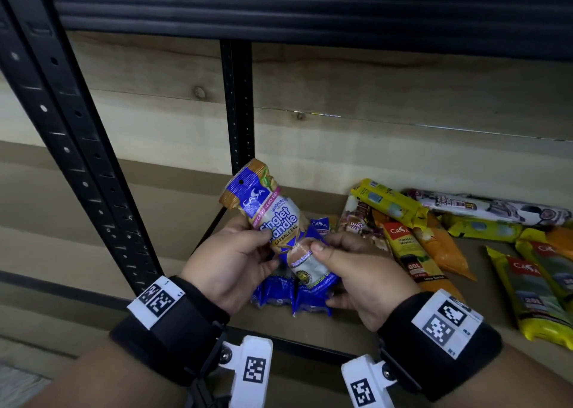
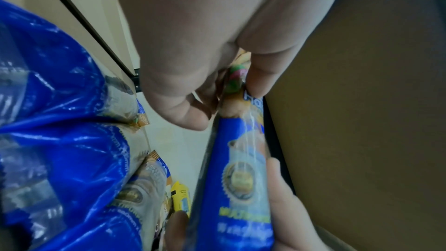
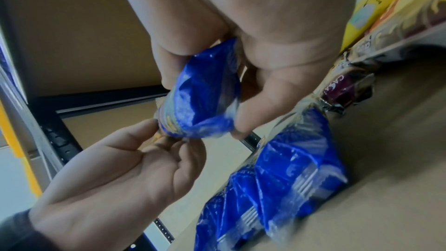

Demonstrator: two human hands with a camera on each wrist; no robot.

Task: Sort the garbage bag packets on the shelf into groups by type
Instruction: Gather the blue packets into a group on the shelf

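Blue packet (image 1: 273, 218), lower end hidden by both hands

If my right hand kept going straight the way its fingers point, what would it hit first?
Probably the left hand: the right hand points leftward across the blue packet both hold. Depth is unclear.

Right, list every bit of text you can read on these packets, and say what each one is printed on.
"CASA", "Singlet Handle", "GARBAGE BAG", "EASY TIE": blue packet held in both hands.
"CASA", "60L": yellow and black packet on the shelf.
"CASA", "20L": yellow packet at the right.
"CASA": brown packet.
Smaller print on all packets and the wrist tags' codes: too blurred to read.
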